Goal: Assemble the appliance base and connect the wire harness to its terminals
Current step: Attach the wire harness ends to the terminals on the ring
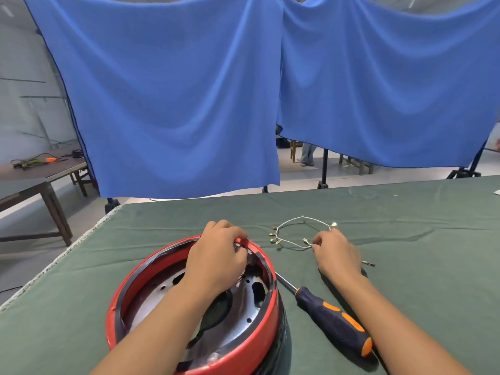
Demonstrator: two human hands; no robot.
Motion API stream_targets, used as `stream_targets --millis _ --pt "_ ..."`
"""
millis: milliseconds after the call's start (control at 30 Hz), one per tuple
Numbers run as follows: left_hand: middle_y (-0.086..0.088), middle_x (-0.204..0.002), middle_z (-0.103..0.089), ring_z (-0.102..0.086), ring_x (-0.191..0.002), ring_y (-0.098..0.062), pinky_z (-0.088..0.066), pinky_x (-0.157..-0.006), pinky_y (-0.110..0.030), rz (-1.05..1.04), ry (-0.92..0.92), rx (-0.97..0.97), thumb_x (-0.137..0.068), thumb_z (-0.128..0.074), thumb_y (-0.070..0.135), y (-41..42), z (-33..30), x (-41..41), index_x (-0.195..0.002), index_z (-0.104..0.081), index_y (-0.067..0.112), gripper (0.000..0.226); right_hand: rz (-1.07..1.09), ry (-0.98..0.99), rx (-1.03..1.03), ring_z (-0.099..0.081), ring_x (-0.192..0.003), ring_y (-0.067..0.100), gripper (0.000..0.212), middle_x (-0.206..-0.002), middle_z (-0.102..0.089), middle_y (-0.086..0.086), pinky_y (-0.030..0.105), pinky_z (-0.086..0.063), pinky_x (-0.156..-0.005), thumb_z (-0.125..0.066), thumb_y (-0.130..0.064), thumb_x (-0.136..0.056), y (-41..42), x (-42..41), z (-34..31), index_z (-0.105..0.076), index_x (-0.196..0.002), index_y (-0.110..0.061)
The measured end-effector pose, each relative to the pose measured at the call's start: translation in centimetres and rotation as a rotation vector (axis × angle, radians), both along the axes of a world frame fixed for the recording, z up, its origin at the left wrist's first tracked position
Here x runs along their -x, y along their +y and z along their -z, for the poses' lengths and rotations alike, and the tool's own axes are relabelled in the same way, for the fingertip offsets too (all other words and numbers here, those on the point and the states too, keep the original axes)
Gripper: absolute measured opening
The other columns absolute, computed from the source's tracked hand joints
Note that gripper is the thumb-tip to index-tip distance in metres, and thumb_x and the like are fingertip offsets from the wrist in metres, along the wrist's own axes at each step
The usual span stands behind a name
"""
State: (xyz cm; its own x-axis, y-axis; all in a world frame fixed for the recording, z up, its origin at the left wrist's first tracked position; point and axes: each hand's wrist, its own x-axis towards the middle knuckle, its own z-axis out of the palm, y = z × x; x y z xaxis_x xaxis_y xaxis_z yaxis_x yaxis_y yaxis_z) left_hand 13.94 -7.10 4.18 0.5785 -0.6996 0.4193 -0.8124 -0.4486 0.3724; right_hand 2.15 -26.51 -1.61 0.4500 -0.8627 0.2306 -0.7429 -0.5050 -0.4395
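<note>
The round appliance base [130, 290], red-rimmed with a metal plate inside, sits at the front of the green-covered table. My left hand [216, 255] reaches over it, fingers curled on the far rim by a small fitting. To its right lies the white wire harness [290, 227], looped and ending in several brass terminals. My right hand [335, 253] pinches one end of this harness on the cloth. A further brass terminal [369, 263] pokes out past the right hand.
A screwdriver [332, 320] with a dark blue and orange handle lies between my forearms, tip toward the base. Blue cloth screens [173, 90] hang behind the table. A side table [35, 171] with tools stands at the left.
</note>
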Motion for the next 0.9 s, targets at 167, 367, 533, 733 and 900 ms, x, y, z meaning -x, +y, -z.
stream_targets --millis 167,367,533,733,900 --pt "0.011 -0.112 -0.057 -0.042 -0.111 -0.011 -0.045 -0.088 -0.032 0.004 0.029 0.006 -0.086 -0.050 0.019 0.1 -0.2 0.1 -0.110 -0.066 0.026 0.030 -0.023 -0.097 -0.015 -0.061 -0.098 0.029 0.011 -0.104 -0.067 0.003 0.030 -0.039 -0.070 -0.058 -0.030 -0.090 0.3 0.3 -1.5 -0.068 -0.088 -0.025" --pt "0.011 -0.108 -0.061 -0.045 -0.108 -0.010 -0.043 -0.088 -0.028 0.029 0.095 0.066 -0.087 -0.051 0.017 0.5 -0.3 0.2 -0.107 -0.068 0.024 0.027 -0.287 -0.534 -0.101 -0.061 -0.078 0.012 0.012 -0.079 -0.068 -0.007 0.027 -0.045 -0.070 -0.063 -0.019 -0.088 3.5 -0.8 -5.4 -0.074 -0.086 -0.020" --pt "0.010 -0.098 -0.067 -0.057 -0.092 -0.007 -0.045 -0.083 -0.024 0.033 0.196 0.287 -0.085 -0.053 0.011 1.1 -1.1 0.1 -0.099 -0.071 0.022 0.025 -0.543 -0.799 -0.508 -0.039 -0.038 0.001 0.017 -0.060 -0.061 -0.004 0.011 -0.031 -0.041 -0.064 -0.008 -0.087 6.4 -1.2 -7.6 -0.072 -0.075 -0.018" --pt "0.012 -0.073 -0.070 -0.062 -0.066 -0.010 -0.046 -0.059 -0.022 0.196 0.460 0.517 -0.086 -0.065 0.019 1.8 -2.0 0.4 -0.087 -0.074 0.025 0.011 -0.702 -0.714 -0.529 -0.049 -0.042 -0.002 0.014 -0.057 -0.063 -0.009 0.007 -0.035 -0.044 -0.065 -0.008 -0.087 8.4 -1.3 -8.2 -0.073 -0.079 -0.016" --pt "0.013 -0.055 -0.064 -0.056 -0.045 -0.005 -0.041 -0.045 -0.015 0.211 0.505 0.549 -0.086 -0.067 0.018 1.8 -2.1 0.5 -0.075 -0.073 0.020 0.013 -0.729 -0.670 -0.467 -0.064 -0.068 0.003 0.015 -0.071 -0.072 -0.003 0.017 -0.051 -0.067 -0.070 -0.010 -0.084 8.8 -1.6 -8.1 -0.075 -0.077 -0.022"
